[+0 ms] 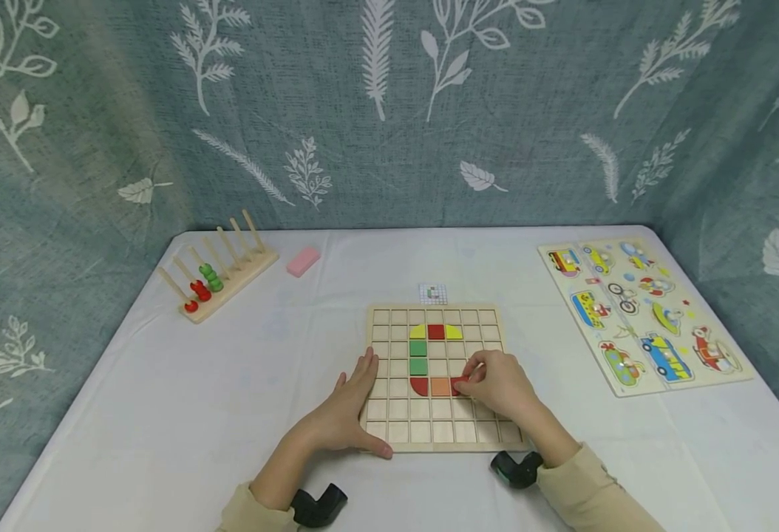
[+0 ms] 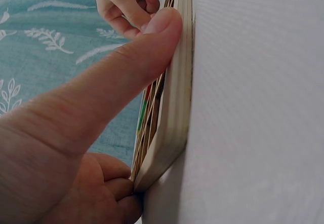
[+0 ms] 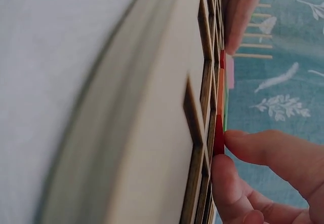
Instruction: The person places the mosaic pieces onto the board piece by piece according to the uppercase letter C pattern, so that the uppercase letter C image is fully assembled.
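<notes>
A wooden grid board (image 1: pixel 389 430) lies in the middle of the table. My left hand (image 1: pixel 343 420) rests along its left side, fingers extended and thumb (image 2: pixel 164 26) on the front edge. Between thumb and fingertips my right hand (image 1: pixel 501 383) pinches a red piece (image 3: pixel 218 138) at a grid cell, right beside an orange square (image 1: pixel 440 386). Left of that sits a red rounded piece (image 1: pixel 419 386). Two green squares (image 1: pixel 418 357) rise above it in a column. Along the top, a red square (image 1: pixel 436 332) lies between two yellow rounded pieces (image 1: pixel 454 332). My fingers partly cover the pinched piece.
A small printed card (image 1: pixel 433 294) lies behind the board. At the back left stand a wooden peg rack (image 1: pixel 246 277) with red and green beads and a pink block (image 1: pixel 304 261). A picture puzzle board (image 1: pixel 635 310) lies on the right. A patterned curtain (image 1: pixel 396 170) hangs behind.
</notes>
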Demonstrator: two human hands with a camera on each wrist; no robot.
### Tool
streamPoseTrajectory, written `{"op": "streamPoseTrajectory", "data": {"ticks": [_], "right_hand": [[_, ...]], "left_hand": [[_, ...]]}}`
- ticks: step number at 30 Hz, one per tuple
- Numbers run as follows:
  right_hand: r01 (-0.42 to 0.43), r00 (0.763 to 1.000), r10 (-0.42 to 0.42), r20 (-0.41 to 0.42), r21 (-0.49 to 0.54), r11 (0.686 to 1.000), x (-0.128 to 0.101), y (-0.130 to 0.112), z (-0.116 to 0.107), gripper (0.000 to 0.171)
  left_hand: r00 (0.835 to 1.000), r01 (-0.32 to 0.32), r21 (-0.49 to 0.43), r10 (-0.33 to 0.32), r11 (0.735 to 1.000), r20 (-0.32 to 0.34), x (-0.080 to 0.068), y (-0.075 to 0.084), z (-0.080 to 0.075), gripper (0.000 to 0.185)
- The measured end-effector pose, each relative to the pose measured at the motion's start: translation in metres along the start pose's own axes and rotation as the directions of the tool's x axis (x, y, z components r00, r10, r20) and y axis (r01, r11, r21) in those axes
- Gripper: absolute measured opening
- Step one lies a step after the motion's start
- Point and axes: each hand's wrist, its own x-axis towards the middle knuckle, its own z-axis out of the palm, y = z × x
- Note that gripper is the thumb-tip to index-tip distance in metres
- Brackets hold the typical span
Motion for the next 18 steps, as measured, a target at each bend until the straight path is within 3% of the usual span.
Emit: {"op": "streamPoseTrajectory", "data": {"ticks": [18], "right_hand": [[0.047,0.999,-0.046,-0.002,0.052,0.998,-0.0049,0.0039,-0.0075,0.014]], "left_hand": [[1.000,0.025,0.022,-0.024,0.999,-0.017,-0.0025,0.0050,0.0008,0.131]]}}
